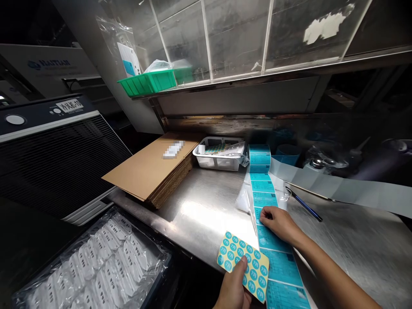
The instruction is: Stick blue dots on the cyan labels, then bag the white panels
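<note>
My left hand (234, 286) grips a yellow sheet of round teal stickers (243, 265) at the near edge of the steel table (206, 210). My right hand (279, 222) rests with curled fingers on a long strip of teal labels (268, 223) that runs from a roll (259, 158) toward me. The fingertips press on one label near a clear plastic bag (246, 199).
A stack of flat cardboard (154, 169) lies at the left. A white tray (219, 154) stands behind, a blue pen (304, 205) to the right, and backing paper (347, 189) trails right. A bin of white parts (93, 266) sits below left. A green tray (148, 81) is on the shelf.
</note>
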Demonstrator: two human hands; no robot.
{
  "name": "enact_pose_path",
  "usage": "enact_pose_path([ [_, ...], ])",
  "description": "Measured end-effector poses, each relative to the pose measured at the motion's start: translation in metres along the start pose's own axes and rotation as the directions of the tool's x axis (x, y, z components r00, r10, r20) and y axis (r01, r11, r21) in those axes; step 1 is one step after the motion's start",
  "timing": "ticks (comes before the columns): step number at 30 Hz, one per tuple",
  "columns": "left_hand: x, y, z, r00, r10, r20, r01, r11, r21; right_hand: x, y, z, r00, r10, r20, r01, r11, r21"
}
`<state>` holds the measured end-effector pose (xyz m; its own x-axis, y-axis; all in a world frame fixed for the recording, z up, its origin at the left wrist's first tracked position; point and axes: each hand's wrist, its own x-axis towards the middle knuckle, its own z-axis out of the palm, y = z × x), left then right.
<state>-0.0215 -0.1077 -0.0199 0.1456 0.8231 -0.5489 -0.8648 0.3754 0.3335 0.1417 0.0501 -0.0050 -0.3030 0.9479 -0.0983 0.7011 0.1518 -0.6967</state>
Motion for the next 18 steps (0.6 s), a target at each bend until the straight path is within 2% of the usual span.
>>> enact_pose_path([
  [5,-0.002,0.004,0.003,1.000,-0.014,0.025,0.014,1.000,0.014,0.004,-0.002,0.002,0.997,0.046,-0.056,-0.049,0.997,-0.055],
  [9,-0.004,0.007,0.013,0.997,-0.024,0.077,0.023,1.000,0.022,-0.004,-0.007,0.006,0.997,0.052,-0.052,-0.054,0.998,-0.043],
  [13,0.001,0.005,0.021,0.995,0.031,0.093,-0.029,0.999,-0.018,-0.027,-0.014,0.009,0.999,0.030,-0.025,-0.029,0.999,0.032],
  [18,0.006,0.004,0.020,0.995,0.083,0.055,-0.081,0.996,-0.044,-0.073,-0.023,0.006,0.997,-0.014,-0.079,0.023,0.994,0.107],
])
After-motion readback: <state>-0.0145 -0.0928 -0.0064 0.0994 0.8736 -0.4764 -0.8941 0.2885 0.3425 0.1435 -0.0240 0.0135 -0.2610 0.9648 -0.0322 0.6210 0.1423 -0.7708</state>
